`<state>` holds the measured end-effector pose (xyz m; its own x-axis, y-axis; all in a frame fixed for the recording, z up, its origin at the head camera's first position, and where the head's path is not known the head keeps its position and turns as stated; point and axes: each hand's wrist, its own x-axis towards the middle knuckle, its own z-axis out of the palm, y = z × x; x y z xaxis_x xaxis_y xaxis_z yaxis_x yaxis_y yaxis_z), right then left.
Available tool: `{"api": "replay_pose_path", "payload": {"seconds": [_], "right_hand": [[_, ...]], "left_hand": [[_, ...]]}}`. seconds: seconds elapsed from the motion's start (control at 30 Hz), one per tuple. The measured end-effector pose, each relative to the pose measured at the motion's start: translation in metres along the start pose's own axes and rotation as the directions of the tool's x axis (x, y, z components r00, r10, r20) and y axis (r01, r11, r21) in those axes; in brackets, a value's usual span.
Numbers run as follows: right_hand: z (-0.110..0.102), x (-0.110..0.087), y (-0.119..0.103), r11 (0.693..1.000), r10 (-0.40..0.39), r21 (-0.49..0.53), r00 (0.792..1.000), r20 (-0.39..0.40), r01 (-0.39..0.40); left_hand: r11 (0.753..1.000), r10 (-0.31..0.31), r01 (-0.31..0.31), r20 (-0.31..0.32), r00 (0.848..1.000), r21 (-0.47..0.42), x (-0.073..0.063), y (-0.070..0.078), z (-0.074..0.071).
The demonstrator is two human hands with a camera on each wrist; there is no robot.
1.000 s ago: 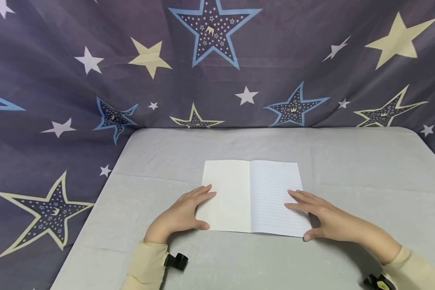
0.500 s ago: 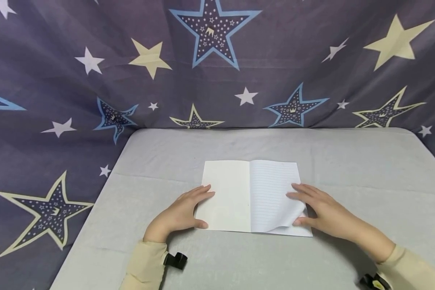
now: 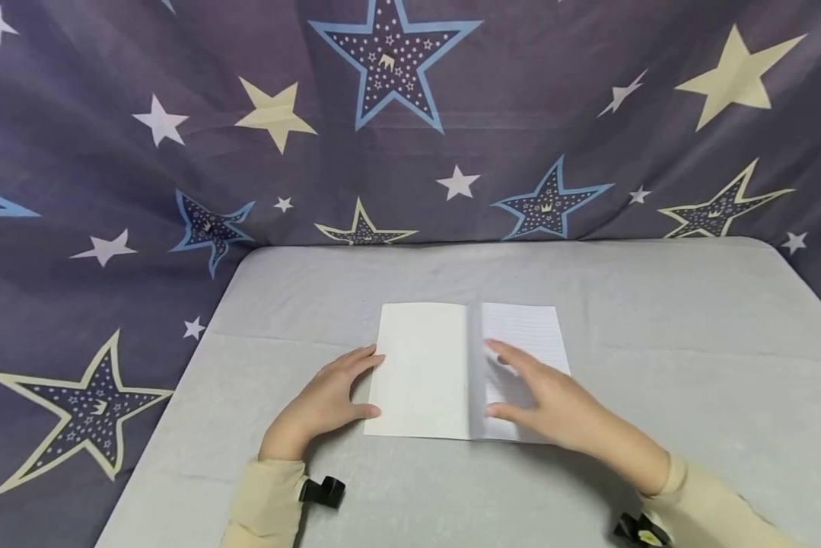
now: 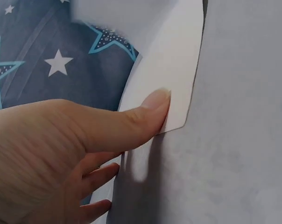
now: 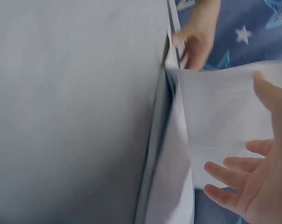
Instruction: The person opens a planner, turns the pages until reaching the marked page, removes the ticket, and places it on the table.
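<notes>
As one leaf (image 3: pixel 475 373) stands blurred near the fold: a right hand (image 3: pixel 561 403), fingers spread and gripping nothing, reaches beside it; whether skin meets paper is hard to tell.
Page turn: best done with flat, light fingers guiding the free edge left, so the paper settles without creasing.
Left hand (image 3: pixel 328 396): thumb and fingers wide apart at the left edge, thumb on the page; gentle pressure there should stop sliding.
Lined notebook (image 3: pixel 451 373): spread on the gray bench (image 3: pixel 691 396) between both hands, left page (image 3: pixel 417 342) cream-white and blank, right page (image 3: pixel 529 327) white, finely ruled.
</notes>
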<state>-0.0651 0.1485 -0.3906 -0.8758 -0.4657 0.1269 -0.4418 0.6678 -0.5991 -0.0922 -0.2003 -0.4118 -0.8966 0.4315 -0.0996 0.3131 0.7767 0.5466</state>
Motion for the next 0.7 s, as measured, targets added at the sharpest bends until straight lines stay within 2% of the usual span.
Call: {"api": "replay_pose_path", "payload": {"seconds": [0.1, 0.23, 0.33, 0.4, 0.47, 0.53, 0.63, 0.7], "right_hand": [[0.013, 0.006, -0.011, 0.996, -0.067, -0.056, 0.996, 0.067, 0.071], [0.026, 0.010, -0.017, 0.981, -0.143, -0.112, 0.979, 0.148, 0.160], [0.031, 0.010, -0.017, 0.966, -0.184, -0.144, 0.963, 0.195, 0.214], [0.033, 0.009, -0.015, 0.958, -0.201, -0.159, 0.953, 0.229, 0.240], [0.033, 0.008, -0.014, 0.954, -0.208, -0.161, 0.943, 0.258, 0.254], [0.032, 0.007, -0.013, 0.954, -0.212, -0.150, 0.936, 0.281, 0.261], [0.028, 0.005, -0.010, 0.958, -0.216, -0.124, 0.935, 0.282, 0.259], [0.023, 0.002, -0.006, 0.961, -0.219, -0.110, 0.941, 0.259, 0.254]], "left_hand": [[1.000, -0.008, 0.008, -0.036, 0.999, -0.018, -0.001, -0.002, -0.002], [0.996, -0.045, 0.036, -0.108, 0.993, -0.082, -0.002, -0.001, -0.009], [0.993, -0.050, 0.025, -0.211, 0.976, -0.116, -0.003, 0.003, -0.014], [0.993, -0.025, -0.009, -0.279, 0.960, -0.118, -0.001, 0.008, -0.015], [0.993, 0.007, -0.042, -0.305, 0.952, -0.108, 0.001, 0.014, -0.013], [0.994, 0.050, -0.076, -0.273, 0.961, -0.083, 0.003, 0.020, -0.009], [0.995, 0.090, -0.094, -0.165, 0.982, -0.019, 0.006, 0.025, 0.002], [0.995, 0.097, -0.095, -0.094, 0.991, 0.025, 0.007, 0.026, 0.010]]}}
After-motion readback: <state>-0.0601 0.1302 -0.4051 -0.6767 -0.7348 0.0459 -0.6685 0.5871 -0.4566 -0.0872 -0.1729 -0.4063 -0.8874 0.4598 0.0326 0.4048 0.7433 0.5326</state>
